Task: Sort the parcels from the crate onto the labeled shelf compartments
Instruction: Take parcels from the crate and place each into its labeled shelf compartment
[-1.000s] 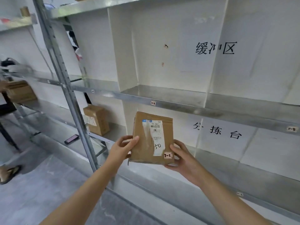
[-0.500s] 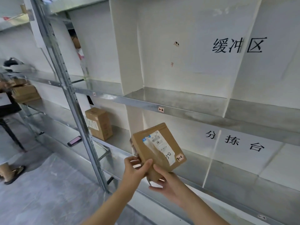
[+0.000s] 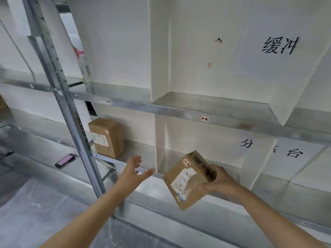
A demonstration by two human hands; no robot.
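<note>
Parcel [image 3: 189, 179], gripped tilted by the right hand [image 3: 222, 183] alone, left hand [image 3: 133, 172] spread wide at nine o'clock, could be dropped.

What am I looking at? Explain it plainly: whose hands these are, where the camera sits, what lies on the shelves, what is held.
There is no machine: these are a person's two bare hands, filmed by one wide-angle camera worn on the head, looking forward and down. The right hand holds a small cardboard parcel, tilted, in front of the lower shelf; its pink sticker seems to read 2-2. The left hand is open and holds nothing. The metal shelf rack is split by white dividers; a tag on the upper ledge reads 1-2. In the lower left compartment stands a brown cardboard box. Further left lies a flat dark device, perhaps a phone.
</note>
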